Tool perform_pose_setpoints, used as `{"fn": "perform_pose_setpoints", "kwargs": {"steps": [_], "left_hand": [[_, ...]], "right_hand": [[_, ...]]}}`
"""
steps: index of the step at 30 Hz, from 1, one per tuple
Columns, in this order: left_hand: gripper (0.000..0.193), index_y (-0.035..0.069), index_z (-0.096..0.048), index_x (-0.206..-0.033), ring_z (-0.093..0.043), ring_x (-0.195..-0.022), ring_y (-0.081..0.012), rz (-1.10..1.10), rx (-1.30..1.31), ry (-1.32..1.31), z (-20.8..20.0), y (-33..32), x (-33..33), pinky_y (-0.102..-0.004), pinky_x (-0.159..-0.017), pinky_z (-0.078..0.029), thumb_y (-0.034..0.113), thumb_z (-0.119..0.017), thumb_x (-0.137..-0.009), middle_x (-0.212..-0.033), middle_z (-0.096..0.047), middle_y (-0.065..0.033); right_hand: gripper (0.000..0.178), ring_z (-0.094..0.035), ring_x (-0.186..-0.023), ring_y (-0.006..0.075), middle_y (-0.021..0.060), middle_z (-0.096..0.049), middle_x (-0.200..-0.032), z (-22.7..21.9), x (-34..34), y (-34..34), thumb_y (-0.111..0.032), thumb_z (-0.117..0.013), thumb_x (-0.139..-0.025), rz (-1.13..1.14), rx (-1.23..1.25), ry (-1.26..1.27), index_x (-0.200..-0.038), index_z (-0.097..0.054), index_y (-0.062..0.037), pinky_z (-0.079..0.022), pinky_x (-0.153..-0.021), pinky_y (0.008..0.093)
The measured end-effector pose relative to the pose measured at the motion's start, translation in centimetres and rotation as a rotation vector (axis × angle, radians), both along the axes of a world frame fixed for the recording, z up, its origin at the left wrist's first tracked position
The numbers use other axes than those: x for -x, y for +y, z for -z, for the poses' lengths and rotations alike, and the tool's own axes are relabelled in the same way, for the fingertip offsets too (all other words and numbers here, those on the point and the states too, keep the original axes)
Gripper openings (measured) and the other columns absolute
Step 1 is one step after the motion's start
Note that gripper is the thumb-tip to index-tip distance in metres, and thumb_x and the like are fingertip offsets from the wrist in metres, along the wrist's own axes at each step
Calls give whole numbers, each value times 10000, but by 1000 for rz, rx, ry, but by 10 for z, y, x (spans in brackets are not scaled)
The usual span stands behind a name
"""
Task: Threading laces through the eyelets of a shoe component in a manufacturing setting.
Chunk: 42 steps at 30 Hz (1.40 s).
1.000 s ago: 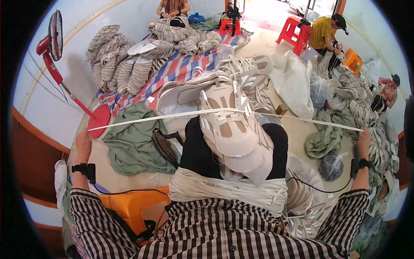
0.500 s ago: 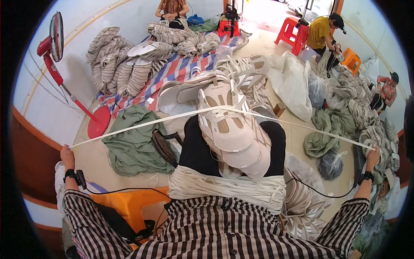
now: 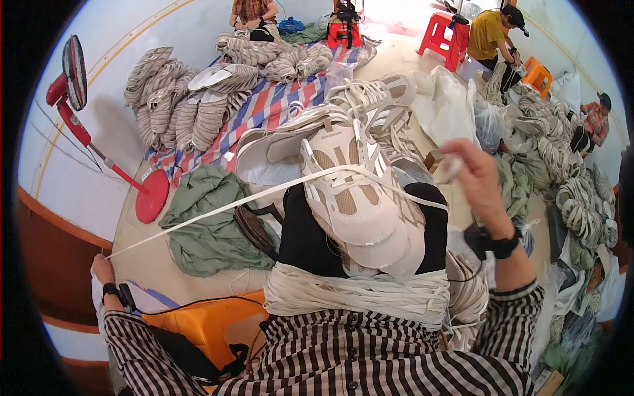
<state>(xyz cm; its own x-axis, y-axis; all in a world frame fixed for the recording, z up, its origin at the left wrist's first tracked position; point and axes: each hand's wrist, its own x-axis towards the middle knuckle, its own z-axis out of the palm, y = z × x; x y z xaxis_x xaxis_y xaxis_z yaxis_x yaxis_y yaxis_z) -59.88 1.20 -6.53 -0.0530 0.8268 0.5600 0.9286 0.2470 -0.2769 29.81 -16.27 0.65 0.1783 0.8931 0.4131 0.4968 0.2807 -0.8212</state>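
Observation:
A beige-and-white sneaker (image 3: 350,198) rests toe toward me on my lap, over other stacked shoe parts. A flat white shoelace (image 3: 218,216) runs through its upper eyelets. My left hand (image 3: 104,269), far out to the left, is closed on one end and holds that side taut. The lace's other side curves slackly over my right knee. My right hand (image 3: 477,185) is raised to the right of the sneaker, its fingers curled and blurred; something pale shows at the fingertips, too smeared to name. A thick bundle of white laces (image 3: 356,294) lies across my waist.
More sneakers (image 3: 376,99) lie beyond my lap. Tied shoe bundles (image 3: 178,99) sit on a striped sheet (image 3: 244,125), with others piled at right. A red fan (image 3: 153,195), green cloth (image 3: 205,224) and orange stool (image 3: 198,323) stand or lie leftward. Three people sit farther off.
My right hand has swung inward and up from the far right toward the sneaker. The lace's right side, taut before, has gone slack. My left hand stays out, still pulling its side.

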Motion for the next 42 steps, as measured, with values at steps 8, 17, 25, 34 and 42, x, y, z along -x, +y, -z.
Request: {"fn": "perform_pose_setpoints", "kwargs": {"steps": [8, 17, 25, 34, 42], "left_hand": [[169, 9, -637, -919, -603, -820, -340, -106, 25, -67, -2, 5, 27, -413, -739, -485, 101, -549, -807, -848, -626, -170], [137, 16, -593, -952, -579, -634, -104, 571, 263, -1084, -19, 43, -257, -221, -534, -475, 69, -479, -897, -725, -586, -33], [108, 7, -617, -907, -598, -681, -211, 1222, 337, -792, -78, -57, -498, -283, -618, -468, -25, -577, -813, -779, -614, -97], [61, 15, -604, -903, -540, -611, -164, 1256, 446, -1256, -45, -41, -596, -267, -572, -427, 15, -587, -844, -704, -583, -82], [83, 9, -582, -941, -524, -664, -81, 1244, 585, -1256, -37, -46, -588, -226, -609, -437, 79, -573, -898, -735, -590, -28]], "right_hand": [[204, -548, -596, 230, 158, -554, -682, 3, 61, 67, 14, -459, -817, -129, -21, -95, -992, -557, -23, -437, -589, 343], [250, -560, -595, 342, 179, -577, -699, 23, 61, 71, 41, -457, -779, -80, -40, -180, -998, -545, -41, -438, -570, 380], [319, -582, -633, 358, 167, -585, -699, 23, 62, 73, 47, -496, -731, -112, -279, -412, -1031, -536, -54, -459, -580, 405], [161, -592, -695, 172, 65, -607, -767, 11, 60, 73, -25, -590, -810, -182, 143, -128, -966, -550, -33, -463, -609, 303], [105, -451, -672, 33, -45, -523, -737, 18, 57, 78, -88, -616, -854, -159, 311, 183, -855, -532, -24, -379, -599, 193]]}}
